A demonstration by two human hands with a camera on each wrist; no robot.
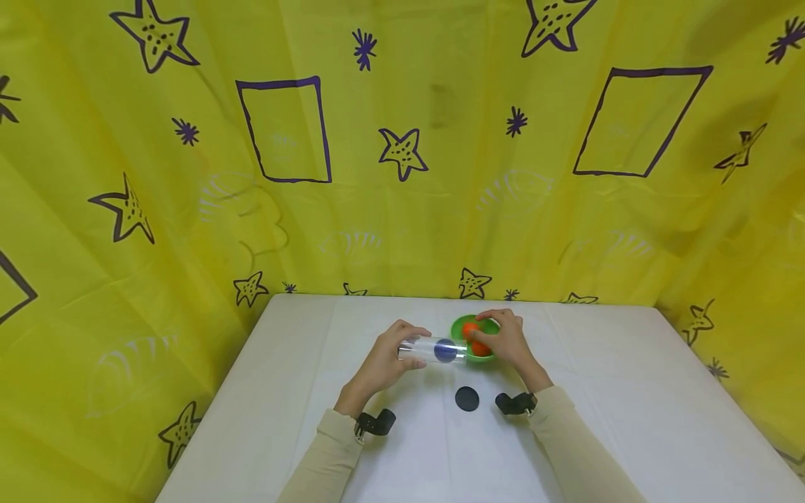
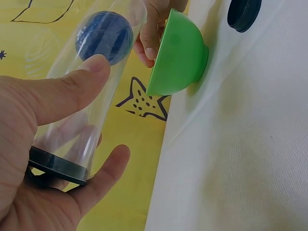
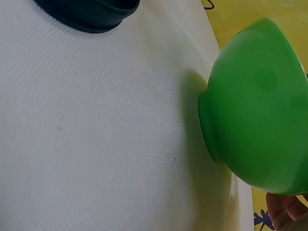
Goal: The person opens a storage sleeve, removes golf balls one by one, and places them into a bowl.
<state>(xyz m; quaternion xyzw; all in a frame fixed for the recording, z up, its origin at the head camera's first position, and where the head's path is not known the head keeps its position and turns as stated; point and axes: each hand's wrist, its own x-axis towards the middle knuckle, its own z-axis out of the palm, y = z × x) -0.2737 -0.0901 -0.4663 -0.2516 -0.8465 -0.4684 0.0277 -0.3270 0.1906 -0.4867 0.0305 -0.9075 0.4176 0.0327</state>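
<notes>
My left hand grips a clear plastic tube and holds it level above the table. A blue ball sits inside it near the open end. The left wrist view shows the tube, the blue ball and a black cap on the tube's closed end by my palm. My right hand reaches into a green bowl, its fingers curled on an orange ball at the tube's mouth. A second orange ball lies in the bowl.
A round black lid lies flat on the white table in front of the bowl, and also shows as the black lid in the right wrist view beside the green bowl. Yellow patterned cloth walls in the back and sides.
</notes>
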